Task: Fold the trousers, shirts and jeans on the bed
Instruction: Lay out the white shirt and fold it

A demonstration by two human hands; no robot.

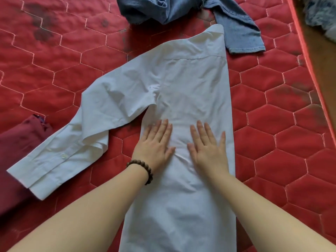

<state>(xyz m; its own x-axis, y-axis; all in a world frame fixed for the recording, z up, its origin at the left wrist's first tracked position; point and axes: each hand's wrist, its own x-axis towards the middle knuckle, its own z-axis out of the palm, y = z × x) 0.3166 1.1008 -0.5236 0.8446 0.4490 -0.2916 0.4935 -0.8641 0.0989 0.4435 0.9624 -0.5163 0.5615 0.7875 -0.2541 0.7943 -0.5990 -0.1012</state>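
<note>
- The shirt point(190, 84) lies flat on the bed point(272, 124), right side already folded in, one sleeve point(76, 142) sprawled out left.
- Left hand point(154, 144) and right hand point(207, 148) press its middle, fingers straight and slightly spread, gripping nothing.
- Thin, limp cotton: light, likely to crease and slide; best pinched at cuff or shoulder seam.
- Jeans point(181, 10), heavier and stiffer, wait crumpled beyond the collar.
</note>
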